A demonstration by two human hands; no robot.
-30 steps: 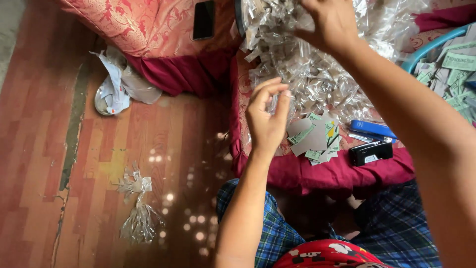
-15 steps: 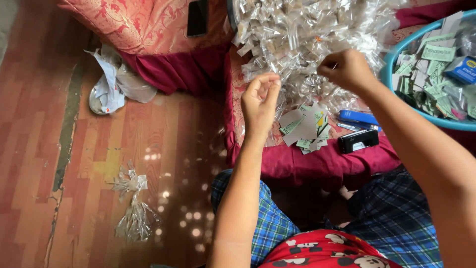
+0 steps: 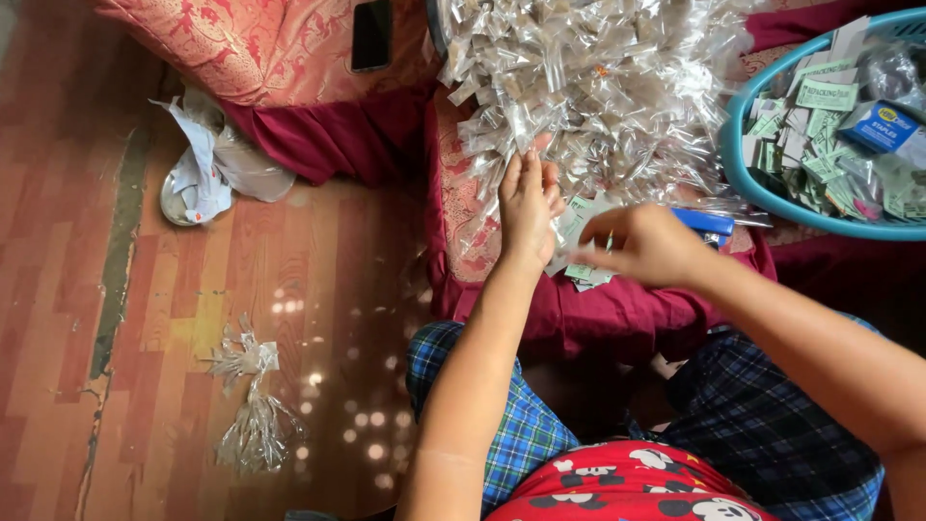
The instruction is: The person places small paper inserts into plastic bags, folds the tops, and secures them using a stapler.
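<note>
My left hand (image 3: 529, 207) is raised at the near edge of a big heap of small clear plastic bags (image 3: 598, 87) on a red cushion (image 3: 579, 314). Its fingers are pressed together on a small clear bag. My right hand (image 3: 648, 246) is blurred and sits just right of it, over a small stack of green-and-white paper cards (image 3: 577, 220). Its fingers are pinched on what looks like one card. A blue stapler (image 3: 706, 221) lies just behind my right hand.
A teal basket (image 3: 743, 178) at the right holds paper cards and a blue box (image 3: 883, 125). A dark phone (image 3: 371, 34) lies on a red patterned cushion (image 3: 231, 39). On the wooden floor are a crumpled white bag (image 3: 198, 178) and bunched clear plastic (image 3: 253, 405). My knees are in plaid trousers (image 3: 521, 425).
My right hand came down from the top of the bag heap to the card stack. My left hand turned and moved up to the heap's edge. The view shifted left, showing more of the basket.
</note>
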